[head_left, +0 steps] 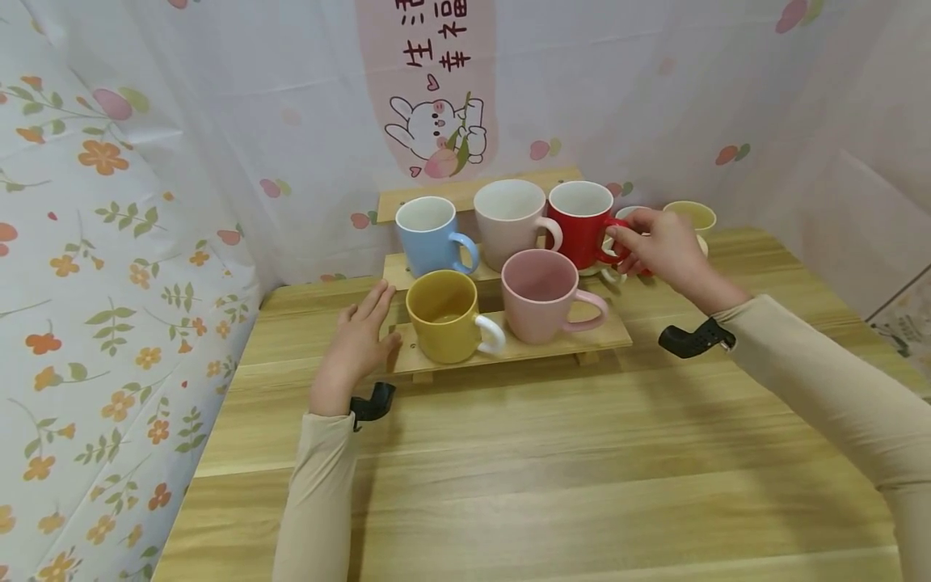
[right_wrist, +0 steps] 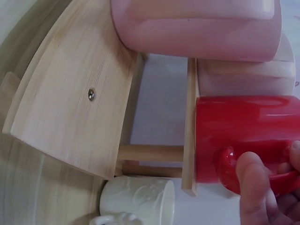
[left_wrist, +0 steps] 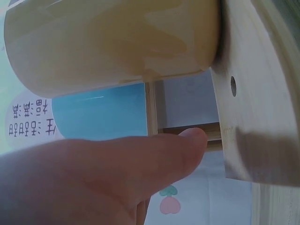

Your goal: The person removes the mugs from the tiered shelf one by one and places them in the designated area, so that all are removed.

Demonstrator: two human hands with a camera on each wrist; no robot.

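My right hand point(head_left: 665, 246) pinches the handle of a red mug point(head_left: 575, 238), which stands at the right end of the middle step of a stepped wooden rack point(head_left: 524, 352). In the right wrist view, thumb and fingers close on the red handle. My left hand point(head_left: 356, 343) lies against the rack's left end, fingers extended; the left wrist view has its thumb close by the front board's edge. Nearest it are a mustard mug point(head_left: 444, 333) with a white handle and a light blue mug point(head_left: 429, 246). A pink mug point(head_left: 538, 303) shares the front step, with a pale pink mug point(head_left: 505, 230) behind.
Right of the rack, several more mugs stand on the table point(head_left: 553, 469), partly hidden by my right hand, including one with a yellow inside point(head_left: 691, 215). A white embossed mug point(right_wrist: 136, 197) sits beside the rack. Patterned cloth point(head_left: 291, 105) hangs behind and at the left.
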